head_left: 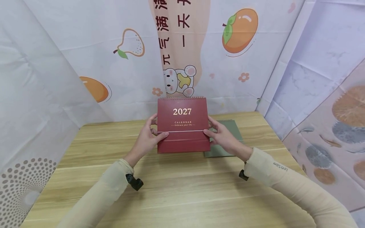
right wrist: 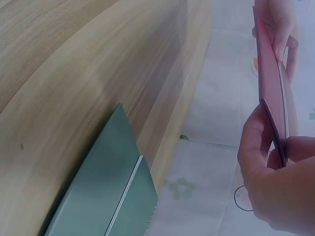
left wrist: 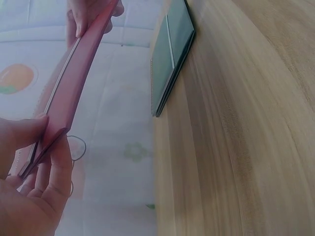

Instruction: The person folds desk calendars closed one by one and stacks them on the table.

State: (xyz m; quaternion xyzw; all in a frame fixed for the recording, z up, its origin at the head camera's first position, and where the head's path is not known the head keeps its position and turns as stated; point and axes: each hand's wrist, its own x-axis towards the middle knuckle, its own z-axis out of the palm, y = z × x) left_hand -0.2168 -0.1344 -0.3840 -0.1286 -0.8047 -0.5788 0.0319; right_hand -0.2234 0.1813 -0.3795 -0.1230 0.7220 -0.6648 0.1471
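Note:
A dark red spiral-bound desk calendar (head_left: 183, 139) marked 2027 is held up above the table, its front towards the head camera. My left hand (head_left: 148, 134) grips its left edge, thumb on the front and fingers behind. On the opposite edge my right hand (head_left: 223, 136) holds it the same way. The left wrist view shows the red calendar (left wrist: 74, 88) edge-on, clear of the wood. Behind the right hand a green spiral-bound calendar (head_left: 219, 151) lies flat on the table, partly hidden by that hand and the red calendar.
The wooden table (head_left: 171, 196) ends at the back against a printed curtain (head_left: 94, 53) with fruit, flowers and a cartoon bear. Another patterned cloth (head_left: 336, 126) hangs along the right side. Dark wrist cameras (head_left: 134, 182) sit below the sleeves' cuffs.

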